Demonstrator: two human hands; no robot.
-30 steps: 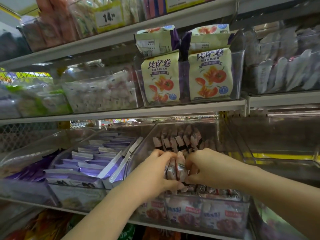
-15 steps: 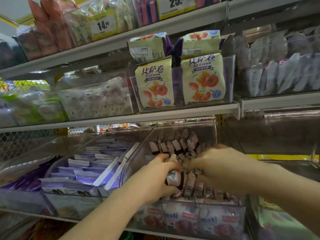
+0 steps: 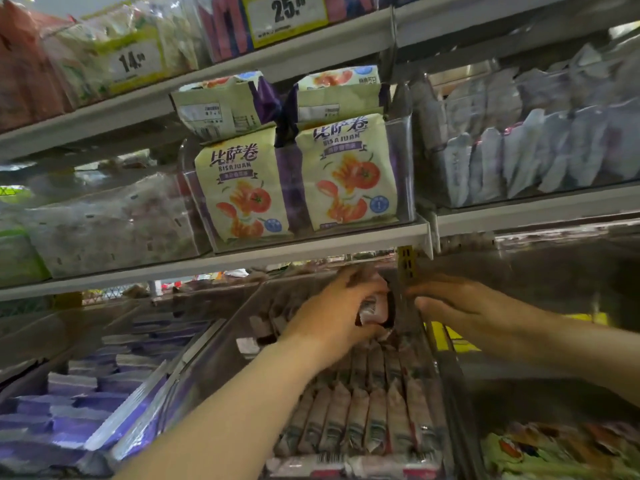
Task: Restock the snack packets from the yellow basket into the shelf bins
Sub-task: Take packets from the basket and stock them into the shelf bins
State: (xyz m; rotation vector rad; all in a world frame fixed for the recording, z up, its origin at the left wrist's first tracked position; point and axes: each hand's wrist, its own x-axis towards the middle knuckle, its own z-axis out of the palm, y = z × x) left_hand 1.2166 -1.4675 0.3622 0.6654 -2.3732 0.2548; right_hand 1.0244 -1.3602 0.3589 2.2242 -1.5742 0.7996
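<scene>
Gripping one packet (image 3: 375, 308) in the left hand (image 3: 332, 313), fingers curled over its top, thumb beneath, clamped on it. Holding it raised at the back of the clear bin (image 3: 207, 362), just above the rows (image 3: 360, 414) of like packets standing on end inside, front to back.

Reaching in from the other side with the right hand (image 3: 464, 306), fingers straight and relaxed, holding nothing, tips at the bin's right wall and just beside the packet. Cannot tell whether touching wall or packet.

Next bin to the left: purple packs (image 3: 86, 403) lying flat in stacks. To the lower right, blurred green and orange wrappers (image 3: 554, 452).

On the shelf above, directly over the hands: two cream bags (image 3: 242, 192) marked BISAJUAN, upright side by side in a clear tray, with two more lying on top. Right of those, grey packs (image 3: 519, 154) leaning in a row. Left of them, a blurred clear tub (image 3: 104, 223).

Higher up, price tags (image 3: 133, 60) reading 14 and 25.
</scene>
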